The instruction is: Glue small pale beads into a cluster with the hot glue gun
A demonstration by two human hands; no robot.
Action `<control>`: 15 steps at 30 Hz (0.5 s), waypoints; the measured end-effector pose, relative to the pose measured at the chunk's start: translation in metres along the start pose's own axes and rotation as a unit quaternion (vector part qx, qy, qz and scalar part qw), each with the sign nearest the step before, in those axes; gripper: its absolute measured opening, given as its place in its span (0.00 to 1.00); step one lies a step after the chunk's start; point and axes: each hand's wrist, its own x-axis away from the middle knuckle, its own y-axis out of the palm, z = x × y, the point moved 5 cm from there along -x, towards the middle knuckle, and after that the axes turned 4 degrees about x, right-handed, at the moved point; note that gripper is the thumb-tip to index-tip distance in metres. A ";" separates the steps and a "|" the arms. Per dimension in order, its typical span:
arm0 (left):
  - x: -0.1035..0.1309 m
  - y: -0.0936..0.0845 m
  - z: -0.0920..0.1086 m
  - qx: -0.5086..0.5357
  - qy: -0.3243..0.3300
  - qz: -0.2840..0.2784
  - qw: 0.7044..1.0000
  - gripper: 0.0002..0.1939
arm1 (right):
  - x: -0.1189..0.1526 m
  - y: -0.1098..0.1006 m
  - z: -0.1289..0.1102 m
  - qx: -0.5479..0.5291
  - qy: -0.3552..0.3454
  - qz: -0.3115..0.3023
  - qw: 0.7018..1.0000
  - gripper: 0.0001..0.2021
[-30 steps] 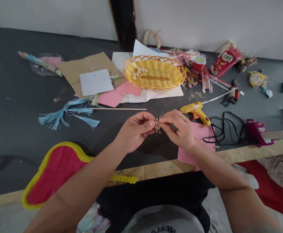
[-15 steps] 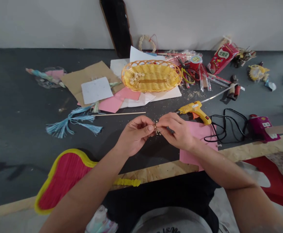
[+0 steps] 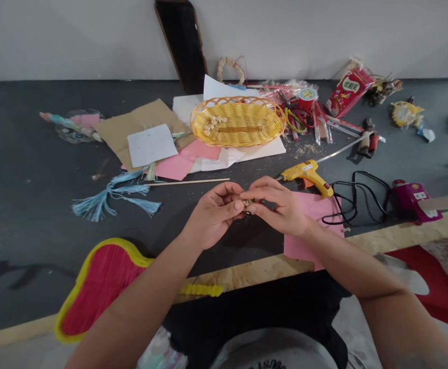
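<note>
Both hands meet above the dark table. My left hand pinches a small beige piece between thumb and fingers; its exact kind is too small to make out. The fingers of my right hand curl in from the other side, their tips close to that piece and to the left fingertips. Tiny beige bits show between the two hands. Whether the right fingers grip anything is partly hidden. A yellow hot glue gun lies just beyond my right hand. Similar beige pieces sit in the yellow woven basket.
Pink paper lies under my right forearm. A thin stick and a blue tassel are left of the hands. A black cord and a purple box are at right. A red-and-yellow shape overlaps the front edge.
The right fingers have shifted and spread slightly around the beige bits, with a gap now showing between index finger and thumb. The left hand keeps its pinch. The view has shifted slightly.
</note>
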 end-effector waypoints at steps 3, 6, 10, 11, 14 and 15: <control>0.000 0.000 -0.001 0.002 -0.004 0.003 1.000 0.17 | 0.000 0.000 0.002 -0.013 0.002 0.007 1.000 0.05; 0.001 0.001 -0.001 0.000 -0.001 0.001 1.000 0.15 | -0.001 -0.003 0.002 -0.014 -0.001 0.025 1.000 0.05; 0.002 0.000 -0.002 -0.039 -0.006 -0.002 0.999 0.15 | -0.001 -0.005 0.002 0.010 0.006 0.027 1.000 0.05; 0.002 -0.001 -0.002 -0.046 -0.004 -0.001 0.999 0.15 | -0.001 -0.005 0.002 0.013 0.004 0.024 1.000 0.05; 0.002 -0.003 -0.002 -0.061 0.007 0.006 0.998 0.13 | 0.000 -0.003 0.001 0.018 -0.004 0.020 1.000 0.05; 0.002 -0.004 -0.002 -0.065 0.007 0.007 0.998 0.12 | 0.000 -0.002 0.001 0.019 -0.007 0.020 1.000 0.05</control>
